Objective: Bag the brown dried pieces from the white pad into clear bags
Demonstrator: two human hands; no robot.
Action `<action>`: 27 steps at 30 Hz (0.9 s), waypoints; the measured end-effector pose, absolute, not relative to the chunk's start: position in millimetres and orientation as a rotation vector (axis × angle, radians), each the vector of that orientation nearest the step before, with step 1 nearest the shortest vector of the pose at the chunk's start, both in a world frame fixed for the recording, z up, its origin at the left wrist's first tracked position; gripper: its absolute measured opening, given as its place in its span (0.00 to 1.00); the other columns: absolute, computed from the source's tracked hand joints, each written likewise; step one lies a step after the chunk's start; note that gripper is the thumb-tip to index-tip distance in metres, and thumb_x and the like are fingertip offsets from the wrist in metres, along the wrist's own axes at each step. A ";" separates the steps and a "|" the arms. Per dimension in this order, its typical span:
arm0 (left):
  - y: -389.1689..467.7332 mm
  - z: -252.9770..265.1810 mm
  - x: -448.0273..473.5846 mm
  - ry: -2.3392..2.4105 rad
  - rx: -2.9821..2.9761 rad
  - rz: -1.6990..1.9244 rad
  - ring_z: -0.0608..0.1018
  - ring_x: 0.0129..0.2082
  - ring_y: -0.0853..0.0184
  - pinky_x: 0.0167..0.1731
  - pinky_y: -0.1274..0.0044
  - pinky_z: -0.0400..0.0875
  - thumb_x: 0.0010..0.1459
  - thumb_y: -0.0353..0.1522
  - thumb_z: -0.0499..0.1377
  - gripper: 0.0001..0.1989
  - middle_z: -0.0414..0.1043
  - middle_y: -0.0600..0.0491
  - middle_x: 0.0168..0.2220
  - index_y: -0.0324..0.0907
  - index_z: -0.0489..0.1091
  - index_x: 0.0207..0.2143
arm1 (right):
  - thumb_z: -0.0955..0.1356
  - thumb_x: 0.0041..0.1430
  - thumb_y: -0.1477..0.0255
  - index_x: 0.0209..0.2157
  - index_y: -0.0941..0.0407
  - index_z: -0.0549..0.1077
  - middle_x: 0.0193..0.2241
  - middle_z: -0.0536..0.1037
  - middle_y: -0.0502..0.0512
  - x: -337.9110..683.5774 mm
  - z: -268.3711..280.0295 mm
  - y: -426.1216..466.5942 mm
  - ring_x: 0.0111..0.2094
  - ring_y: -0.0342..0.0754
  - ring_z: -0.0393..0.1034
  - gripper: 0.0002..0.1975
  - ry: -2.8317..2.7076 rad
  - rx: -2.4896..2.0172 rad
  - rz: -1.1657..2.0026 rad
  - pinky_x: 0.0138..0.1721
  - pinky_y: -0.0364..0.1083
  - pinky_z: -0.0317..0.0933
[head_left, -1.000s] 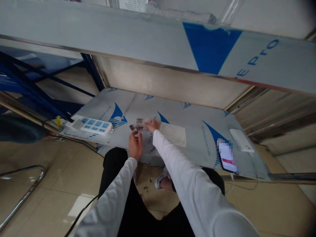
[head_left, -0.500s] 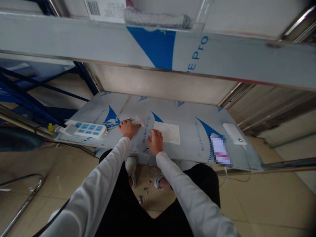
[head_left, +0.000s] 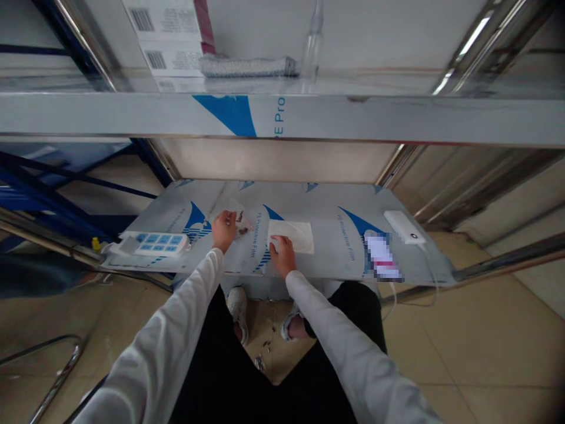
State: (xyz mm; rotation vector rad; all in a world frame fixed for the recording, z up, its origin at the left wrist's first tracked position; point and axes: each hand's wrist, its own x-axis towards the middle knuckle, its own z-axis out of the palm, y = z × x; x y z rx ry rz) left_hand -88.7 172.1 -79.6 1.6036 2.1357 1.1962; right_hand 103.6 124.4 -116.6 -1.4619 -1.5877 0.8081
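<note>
My left hand [head_left: 223, 231] is over the left middle of the low metal shelf [head_left: 304, 203], its fingers pinched together. A small dark speck shows at the fingertips, too tiny to name. Just right of them lies a clear plastic bag [head_left: 247, 224] with several small dark pieces in or on it. My right hand [head_left: 283, 255] rests at the lower left corner of a flat white sheet or packet [head_left: 296, 235]. Its fingers are loosely bent, the thumb apart from them, and nothing shows between them.
A white power strip [head_left: 161, 243] lies on the left. A phone [head_left: 383, 258] and a white power bank [head_left: 404, 228] with a cable are on the right. Above runs a shelf edge [head_left: 335, 118] carrying boxes [head_left: 172, 56], a grey cloth roll [head_left: 249, 66] and a clear bottle [head_left: 311, 56].
My left hand has lifted off the plastic bag and its fingers have closed to a pinch, uncovering dark pieces. My right hand stays by the white sheet. The camera view has tilted up.
</note>
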 end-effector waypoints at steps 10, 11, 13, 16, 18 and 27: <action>129.1 -87.7 -33.4 1.483 1.408 1.394 0.76 0.27 0.67 0.29 0.75 0.71 0.48 0.50 0.60 0.22 0.74 0.51 0.27 0.39 0.69 0.30 | 0.66 0.55 0.55 0.39 0.57 0.77 0.35 0.81 0.56 112.5 -74.5 144.9 0.36 0.47 0.76 0.21 -1.235 -1.147 1.165 0.36 0.45 0.69; 124.3 -90.1 -30.0 1.506 1.367 1.433 0.76 0.27 0.67 0.29 0.75 0.71 0.46 0.49 0.62 0.22 0.74 0.50 0.29 0.39 0.69 0.32 | 0.67 0.53 0.56 0.38 0.57 0.77 0.36 0.81 0.56 116.7 -74.2 140.4 0.36 0.48 0.76 0.20 -1.222 -1.142 1.135 0.37 0.46 0.69; 115.6 -93.6 -23.5 1.575 1.288 1.528 0.76 0.30 0.67 0.31 0.74 0.71 0.47 0.48 0.62 0.23 0.74 0.49 0.33 0.39 0.68 0.36 | 0.68 0.53 0.59 0.36 0.56 0.79 0.35 0.81 0.56 126.0 -78.0 128.8 0.37 0.50 0.76 0.16 -1.250 -1.146 1.009 0.40 0.48 0.69; 105.0 -94.5 -11.8 1.519 1.202 1.533 0.77 0.30 0.67 0.32 0.74 0.72 0.53 0.50 0.57 0.23 0.74 0.49 0.31 0.38 0.69 0.35 | 0.68 0.56 0.64 0.37 0.54 0.80 0.39 0.81 0.55 138.0 -90.3 108.2 0.42 0.52 0.74 0.12 -1.418 -1.146 0.757 0.48 0.51 0.66; 99.7 -93.7 -3.0 1.352 1.123 1.424 0.77 0.28 0.67 0.31 0.74 0.73 0.50 0.50 0.59 0.23 0.74 0.50 0.27 0.37 0.71 0.31 | 0.66 0.59 0.66 0.41 0.52 0.79 0.43 0.80 0.54 143.1 -99.4 94.8 0.46 0.51 0.72 0.12 -1.539 -1.128 0.645 0.53 0.51 0.63; 81.2 -103.2 10.7 1.145 0.936 1.283 0.78 0.27 0.69 0.35 0.73 0.74 0.43 0.46 0.67 0.22 0.77 0.50 0.27 0.35 0.74 0.29 | 0.64 0.62 0.72 0.46 0.49 0.77 0.45 0.79 0.50 155.7 -133.2 61.9 0.49 0.50 0.69 0.14 -1.774 -1.153 0.358 0.53 0.52 0.62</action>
